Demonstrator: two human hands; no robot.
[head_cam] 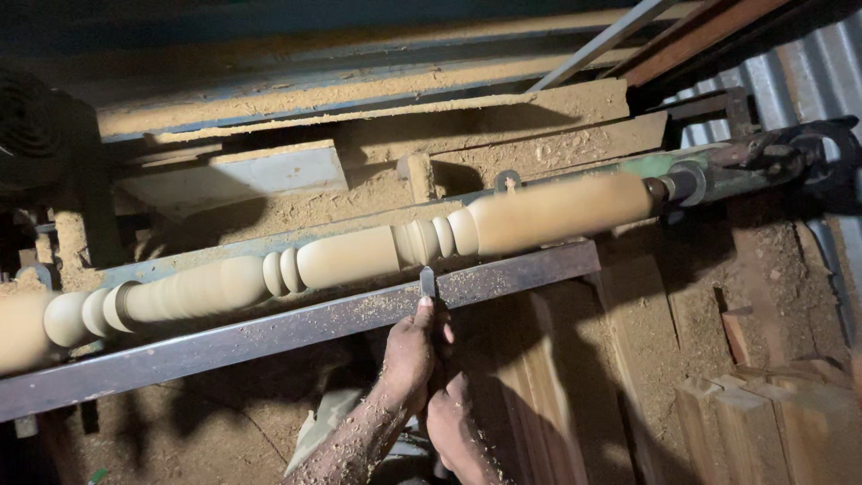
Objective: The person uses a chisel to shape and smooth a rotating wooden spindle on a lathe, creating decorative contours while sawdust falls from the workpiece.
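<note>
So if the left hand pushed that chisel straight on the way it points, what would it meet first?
Likely the pale turned wooden spindle, near its bead grooves: the left hand holds the flat metal chisel across the dark steel rest bar, tip just short of the wood.

Dim workshop: corrugated metal wall (813, 67) at right, sawdust-caked planks (377, 99) behind, stacked timber blocks (763, 413)

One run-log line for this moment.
left hand + right hand: gripping chisel | chisel: on tool rest, tip at turned spindle | sawdust around
</note>
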